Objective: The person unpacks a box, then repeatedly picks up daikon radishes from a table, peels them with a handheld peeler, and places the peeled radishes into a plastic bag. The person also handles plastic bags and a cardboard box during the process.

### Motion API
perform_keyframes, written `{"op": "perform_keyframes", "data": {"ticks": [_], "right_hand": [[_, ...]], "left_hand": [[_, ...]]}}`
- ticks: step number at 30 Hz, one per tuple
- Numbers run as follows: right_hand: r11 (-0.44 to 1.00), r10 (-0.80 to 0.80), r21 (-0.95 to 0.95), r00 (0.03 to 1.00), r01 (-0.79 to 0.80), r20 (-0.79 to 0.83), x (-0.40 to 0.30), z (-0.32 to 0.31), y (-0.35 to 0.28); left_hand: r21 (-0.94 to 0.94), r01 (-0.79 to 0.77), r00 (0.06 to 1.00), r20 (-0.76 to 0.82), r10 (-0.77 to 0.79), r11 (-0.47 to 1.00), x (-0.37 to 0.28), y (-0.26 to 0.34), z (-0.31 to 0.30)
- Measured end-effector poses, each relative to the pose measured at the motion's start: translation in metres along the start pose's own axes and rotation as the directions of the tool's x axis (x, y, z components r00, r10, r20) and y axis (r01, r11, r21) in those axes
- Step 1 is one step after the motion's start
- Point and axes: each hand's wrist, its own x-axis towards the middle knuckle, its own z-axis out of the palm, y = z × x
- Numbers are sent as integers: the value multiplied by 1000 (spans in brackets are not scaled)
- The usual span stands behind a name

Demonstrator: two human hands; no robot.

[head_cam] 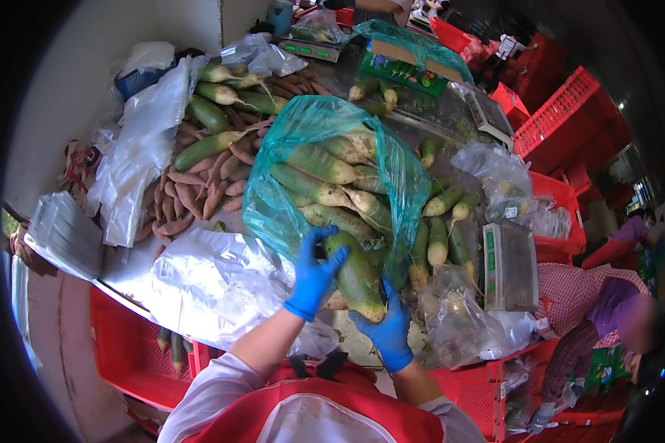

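A large green radish (356, 277) is held lengthwise between my two hands, both in blue gloves. My left hand (317, 274) grips its upper end from the left. At its pale lower end, my right hand (387, 329) supports it from below and the right. Just beyond lies a torn-open teal plastic bag (271, 188), filled with more green radishes (321, 163). Several loose green radishes (438, 243) rest to the right of the bag. Clear plastic bags (221, 277) cover the table's near left part, close to my left forearm.
Sweet potatoes (191, 194) are heaped left of the teal bag. Right of me sit a digital scale (510, 266) and a bagged item (460, 315). Red crates (138, 354) stand below the table edge. A co-worker in a checked garment (571, 293) bends over at the right.
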Motion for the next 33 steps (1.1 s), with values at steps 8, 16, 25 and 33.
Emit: {"op": "perform_keyframes", "data": {"ticks": [8,16,25,33], "right_hand": [[241,355,818,832,-523,427,-11,-9,21],[-233,25,723,739,-650,673,-6,-7,16],[299,343,710,767,-637,543,6,10,12],[502,388,587,772,-635,503,-16,-24,21]], "left_hand": [[-251,379,916,-35,-400,891,37,8,-74],[-354,534,769,580,-268,768,-15,40,-22],[-624,639,769,494,-407,450,-25,32,-7],[-626,-168,981,-31,191,761,0,150,-142]]}}
